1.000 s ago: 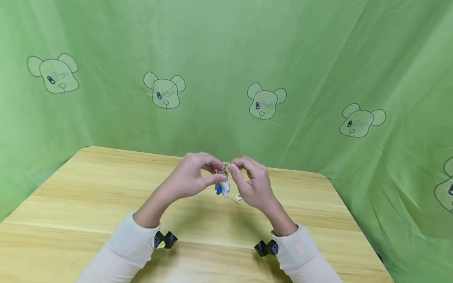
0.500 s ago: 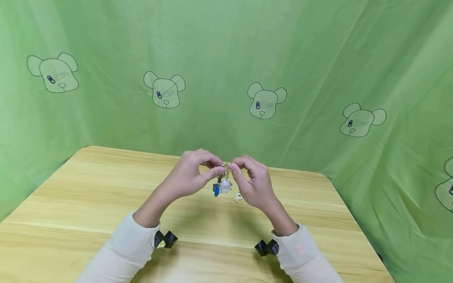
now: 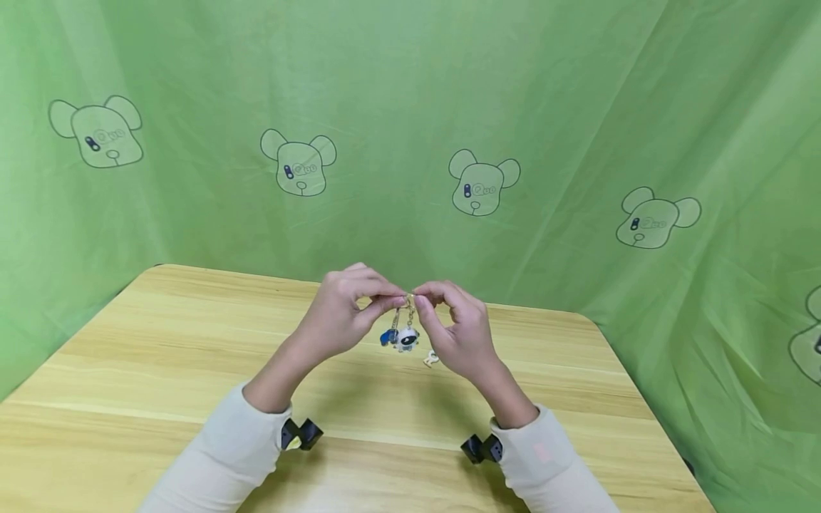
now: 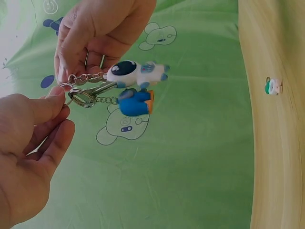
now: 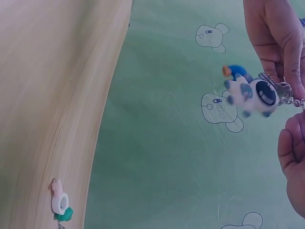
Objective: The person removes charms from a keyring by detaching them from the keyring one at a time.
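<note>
In the head view my left hand (image 3: 343, 313) and right hand (image 3: 458, 331) meet above the table, fingertips almost together. The left thumb and fingers pinch a metal key ring (image 4: 82, 98), from which hang a key (image 4: 99, 89) and a blue figure charm (image 4: 135, 103) on a short chain. My right thumb and forefinger pinch the ring end of a keychain with a white astronaut charm (image 3: 407, 339). Its chain (image 4: 86, 77) dangles from between the two hands. Fingertips partly hide where the rings meet.
A small white ring-shaped charm (image 3: 431, 358) with a green part (image 5: 64, 214) lies on the wooden table (image 3: 359, 456), just below the right hand. Behind the table hangs a green curtain (image 3: 398, 235) printed with bear heads.
My left hand has risen slightly, its fingers now straighter at the ring. The charms have swung apart below, and the astronaut has turned its dark visor toward the head camera.
</note>
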A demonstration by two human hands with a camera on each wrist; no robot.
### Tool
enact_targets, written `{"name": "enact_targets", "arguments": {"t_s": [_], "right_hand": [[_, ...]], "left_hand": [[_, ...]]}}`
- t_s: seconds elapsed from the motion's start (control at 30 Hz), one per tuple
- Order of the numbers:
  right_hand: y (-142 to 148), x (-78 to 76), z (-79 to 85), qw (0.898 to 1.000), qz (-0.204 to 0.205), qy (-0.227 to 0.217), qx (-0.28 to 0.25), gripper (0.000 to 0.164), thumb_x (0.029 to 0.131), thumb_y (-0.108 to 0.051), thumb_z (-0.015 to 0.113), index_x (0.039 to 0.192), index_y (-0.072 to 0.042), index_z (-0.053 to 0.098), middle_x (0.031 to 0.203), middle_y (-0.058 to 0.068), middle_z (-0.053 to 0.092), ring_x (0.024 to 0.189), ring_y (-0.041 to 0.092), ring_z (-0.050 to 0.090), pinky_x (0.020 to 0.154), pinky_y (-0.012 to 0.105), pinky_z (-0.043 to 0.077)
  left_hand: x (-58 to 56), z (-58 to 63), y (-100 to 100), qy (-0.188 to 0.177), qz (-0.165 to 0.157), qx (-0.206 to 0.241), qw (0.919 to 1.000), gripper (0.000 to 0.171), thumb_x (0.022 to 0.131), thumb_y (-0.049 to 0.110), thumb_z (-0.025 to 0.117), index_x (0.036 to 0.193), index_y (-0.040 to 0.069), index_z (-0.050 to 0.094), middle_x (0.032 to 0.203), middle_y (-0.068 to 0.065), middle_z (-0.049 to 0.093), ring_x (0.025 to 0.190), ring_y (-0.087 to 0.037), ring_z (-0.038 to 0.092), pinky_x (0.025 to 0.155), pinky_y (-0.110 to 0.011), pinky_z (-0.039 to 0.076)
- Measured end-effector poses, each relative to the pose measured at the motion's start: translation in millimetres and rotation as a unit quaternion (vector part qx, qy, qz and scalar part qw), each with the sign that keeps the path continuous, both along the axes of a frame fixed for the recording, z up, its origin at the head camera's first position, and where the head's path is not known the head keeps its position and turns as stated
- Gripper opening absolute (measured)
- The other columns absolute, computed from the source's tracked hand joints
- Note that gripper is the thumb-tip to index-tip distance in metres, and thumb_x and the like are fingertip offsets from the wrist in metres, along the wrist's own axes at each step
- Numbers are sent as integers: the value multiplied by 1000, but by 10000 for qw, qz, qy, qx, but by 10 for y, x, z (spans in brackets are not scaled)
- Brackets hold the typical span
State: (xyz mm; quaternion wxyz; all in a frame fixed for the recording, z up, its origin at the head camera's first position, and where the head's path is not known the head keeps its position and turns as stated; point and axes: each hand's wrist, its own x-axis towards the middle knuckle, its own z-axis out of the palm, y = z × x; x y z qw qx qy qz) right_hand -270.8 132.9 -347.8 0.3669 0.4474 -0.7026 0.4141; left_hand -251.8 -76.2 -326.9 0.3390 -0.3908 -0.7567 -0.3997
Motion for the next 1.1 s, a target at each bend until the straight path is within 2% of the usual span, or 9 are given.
{"name": "enact_targets", "arguments": {"t_s": [0.1,0.33,0.6,0.7,0.93,1.1], "right_hand": [[-13,14,9,10000,-2,3,-16,10,92,4,66,101,3,69,84,9,70,75,19,65,72,20,54],[-20,30,18,9998,166,-47,-102,9,89,7,67,98,3,67,83,9,70,73,18,64,72,19,55],[-25,17,4,10000,58,3,31,13,87,9,67,97,1,68,82,7,70,72,18,65,70,23,56],[-35,11,-3,10000,76,41,47,13,87,9,67,98,2,67,82,7,70,72,19,65,71,23,57],[-36,24,-18,10000,-8,-17,39,13,86,9,69,97,2,68,82,7,71,71,18,65,69,29,59],[-32,31,-14,9999,-131,-19,7,14,85,9,69,96,0,69,82,5,71,71,18,65,66,30,59]], "left_hand": [[-1,-3,0,28,18,22,10000,4,88,7,80,92,6,81,84,-1,76,77,-12,64,64,-23,53],[-2,3,3,66,26,72,9999,4,89,7,79,92,6,80,84,-1,76,77,-12,64,64,-23,53],[4,7,-3,31,59,107,9999,3,89,5,78,92,5,80,84,-2,76,77,-12,65,65,-23,54],[-2,2,-12,22,77,109,9999,3,89,6,78,92,5,80,85,-2,76,77,-12,65,65,-27,56],[-27,-23,4,-47,92,122,9999,4,89,7,79,93,5,79,85,-2,76,77,-9,65,68,-21,55],[-32,-27,12,-138,68,211,9997,6,89,6,79,95,5,78,86,-1,76,77,-9,66,68,-24,57]]}}
